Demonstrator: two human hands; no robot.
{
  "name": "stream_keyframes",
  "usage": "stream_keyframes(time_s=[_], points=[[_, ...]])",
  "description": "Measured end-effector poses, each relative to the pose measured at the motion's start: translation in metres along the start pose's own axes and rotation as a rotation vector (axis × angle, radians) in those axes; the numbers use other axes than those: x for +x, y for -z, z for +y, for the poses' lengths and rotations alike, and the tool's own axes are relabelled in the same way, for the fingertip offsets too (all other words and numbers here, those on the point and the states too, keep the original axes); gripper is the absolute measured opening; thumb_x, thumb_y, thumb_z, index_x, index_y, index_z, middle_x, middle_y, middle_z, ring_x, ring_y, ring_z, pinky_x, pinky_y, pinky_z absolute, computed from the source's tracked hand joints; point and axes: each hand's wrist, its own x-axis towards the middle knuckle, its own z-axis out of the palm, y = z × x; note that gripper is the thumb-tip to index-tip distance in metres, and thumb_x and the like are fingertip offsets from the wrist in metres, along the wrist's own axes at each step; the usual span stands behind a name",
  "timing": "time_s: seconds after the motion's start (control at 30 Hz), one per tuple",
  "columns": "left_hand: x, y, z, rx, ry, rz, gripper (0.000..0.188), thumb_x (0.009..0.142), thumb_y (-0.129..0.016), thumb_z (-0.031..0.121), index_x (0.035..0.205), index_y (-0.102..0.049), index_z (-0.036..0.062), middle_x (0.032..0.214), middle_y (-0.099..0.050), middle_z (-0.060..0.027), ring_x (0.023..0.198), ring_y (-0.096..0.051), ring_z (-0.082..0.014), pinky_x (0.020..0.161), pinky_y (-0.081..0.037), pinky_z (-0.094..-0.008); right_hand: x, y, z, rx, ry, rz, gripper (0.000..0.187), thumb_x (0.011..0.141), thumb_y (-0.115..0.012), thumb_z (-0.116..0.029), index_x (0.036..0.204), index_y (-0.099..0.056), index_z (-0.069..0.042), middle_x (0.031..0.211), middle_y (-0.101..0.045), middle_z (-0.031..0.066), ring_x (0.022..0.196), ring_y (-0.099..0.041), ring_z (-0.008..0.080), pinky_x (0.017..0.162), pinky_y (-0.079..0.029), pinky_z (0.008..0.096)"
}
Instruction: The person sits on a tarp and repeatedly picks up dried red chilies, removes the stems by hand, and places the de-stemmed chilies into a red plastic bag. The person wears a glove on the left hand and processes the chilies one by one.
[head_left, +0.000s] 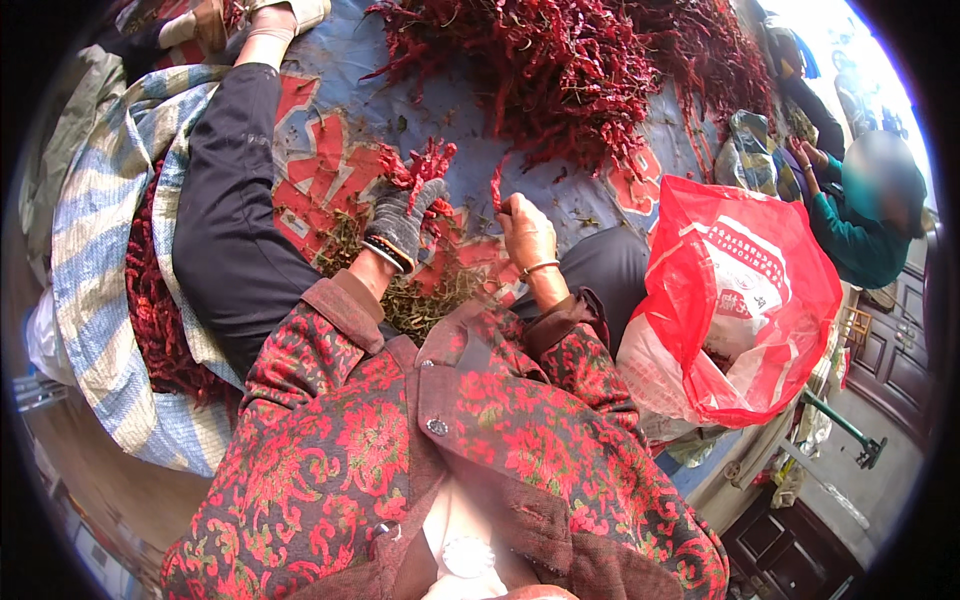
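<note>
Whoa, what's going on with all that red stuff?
Those look like red chili peppers, in a big pile ahead. The person's gloved left hand holds a small bunch, and the bare right hand pinches a thin red piece. More are in a striped sack on the left.

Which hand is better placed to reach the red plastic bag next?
Probably the right hand: it is nearer the red plastic bag and pinches one thin, wrinkled red chili. The left hand, in a grey knitted glove, is farther, holding a chili bunch.
</note>
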Motion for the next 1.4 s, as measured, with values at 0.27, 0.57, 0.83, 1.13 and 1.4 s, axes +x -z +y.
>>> stream_keyframes(time_s=[0.27, 0.57, 0.83, 1.13, 1.4], points=[[-0.001, 0.010, -0.009, 0.269, 0.081, -0.483, 0.036, 0.083, -0.057, 0.002, 0.117, -0.060, 0.0122, 0.098, -0.065, 0.0005, 0.084, -0.060, -0.0106, 0.072, -0.049, -0.0241, -0.007, -0.001, -0.041, 0.041, 0.181, -0.101, 0.021, 0.083, -0.053, -0.010, 0.103, -0.047, -0.004, 0.072, -0.061, 0.0199, 0.070, -0.061, 0.0401, 0.059, -0.047, 0.0468], [0.026, -0.010, -0.039, 0.126, -0.525, -0.108, 0.033, 0.083, -0.064, 0.015, 0.113, -0.056, 0.0024, 0.105, -0.063, -0.0073, 0.091, -0.060, -0.0203, 0.079, -0.048, -0.0322, 0.032, -0.032, -0.011, 0.162, -0.297, 0.003, 0.023, 0.085, -0.046, -0.016, 0.107, -0.053, -0.011, 0.087, -0.064, 0.0263, 0.082, -0.062, 0.0449, 0.074, -0.049, 0.0525], [0.011, -0.010, 0.020, 0.379, -0.177, -0.018, 0.043, 0.071, -0.074, 0.019, 0.110, -0.061, 0.0074, 0.103, -0.062, -0.0091, 0.092, -0.060, -0.0207, 0.080, -0.048, -0.0367, 0.138, 0.036, -0.041, -0.187, -0.176, 0.266, 0.032, 0.085, -0.059, -0.032, 0.110, -0.057, -0.012, 0.088, -0.066, 0.0177, 0.083, -0.064, 0.0377, 0.071, -0.050, 0.0464], [0.011, -0.009, 0.022, 0.193, -0.070, 0.051, 0.032, 0.079, -0.069, 0.021, 0.108, -0.061, 0.0084, 0.095, -0.063, -0.0038, 0.087, -0.056, -0.0149, 0.074, -0.046, -0.0340, 0.133, 0.030, -0.011, 0.033, 0.023, 0.237, 0.020, 0.083, -0.062, -0.026, 0.089, -0.063, -0.007, 0.085, -0.065, 0.0143, 0.084, -0.062, 0.0327, 0.073, -0.049, 0.0403], [0.016, -0.001, -0.010, 0.249, -0.044, -0.130, 0.034, 0.079, -0.073, 0.025, 0.103, -0.061, 0.0056, 0.089, -0.064, -0.0004, 0.078, -0.055, -0.0130, 0.071, -0.046, -0.0330, 0.024, 0.024, -0.035, 0.541, 0.019, -0.128, 0.014, 0.086, -0.059, -0.016, 0.094, -0.058, -0.004, 0.074, -0.064, 0.0158, 0.068, -0.064, 0.0244, 0.064, -0.049, 0.0336]])
